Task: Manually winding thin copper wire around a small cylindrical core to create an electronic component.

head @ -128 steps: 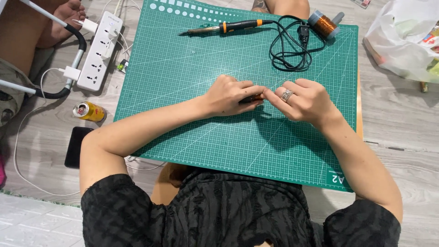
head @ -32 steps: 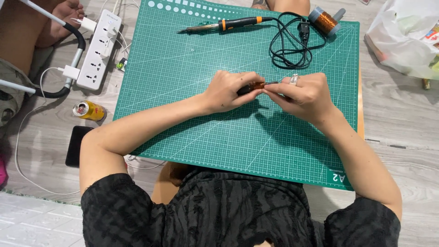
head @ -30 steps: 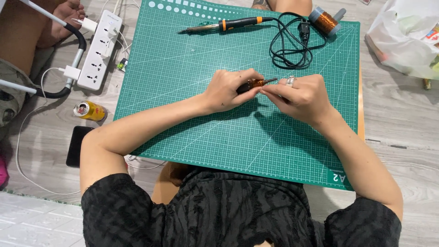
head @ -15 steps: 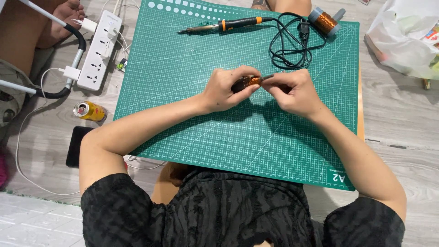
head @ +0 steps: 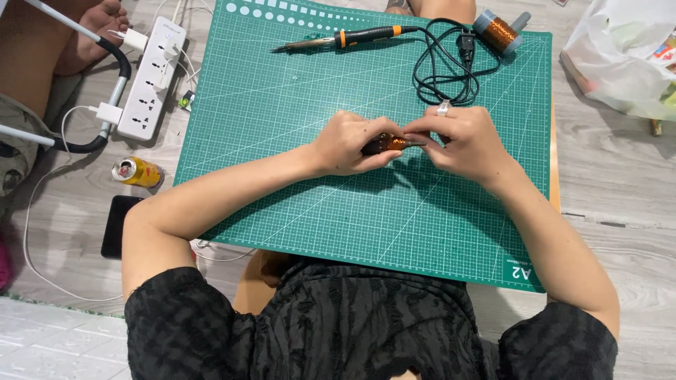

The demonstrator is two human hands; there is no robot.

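- The left hand (head: pixel 346 143) is curled, thumb and fingers pinching the dark end of a small dark cylinder wound with shiny copper-coloured wire (head: pixel 384 144), which lies level just above the middle of the mat.
- The right hand (head: pixel 461 141) faces it from the 3 o'clock side; its thumb and forefinger are pressed together on the copper-wound end of the same piece, so the two hands all but touch. A silver ring (head: pixel 443 108) sits on one finger of this hand.
- Both hands hover over, or rest on, a large green cutting mat with a white grid (head: pixel 296 204); which of the two I cannot tell.
- At 12 o'clock from the hands, a black coiled power cord (head: pixel 443 67) lies on the mat, near the right knuckles.
- At 11 o'clock, well apart, lies a soldering iron with a black and orange handle (head: pixel 352 37), its metal tip pointing towards 9 o'clock.
- At 1 o'clock, on the mat's far corner, lies a grey spool of copper wire (head: pixel 498 32).
- At 2 o'clock, off the mat, is a crumpled white plastic bag (head: pixel 620 63).
- At 10 o'clock, off the mat, a white power strip (head: pixel 149 77) carries white plugs.
- At 9 o'clock, on the grey wooden floor (head: pixel 620 190), a yellow drinks can (head: pixel 137 172) lies on its side, and just below it a black phone (head: pixel 116 226).
- Another person's bare foot (head: pixel 98 32) shows at the far 10 o'clock corner.
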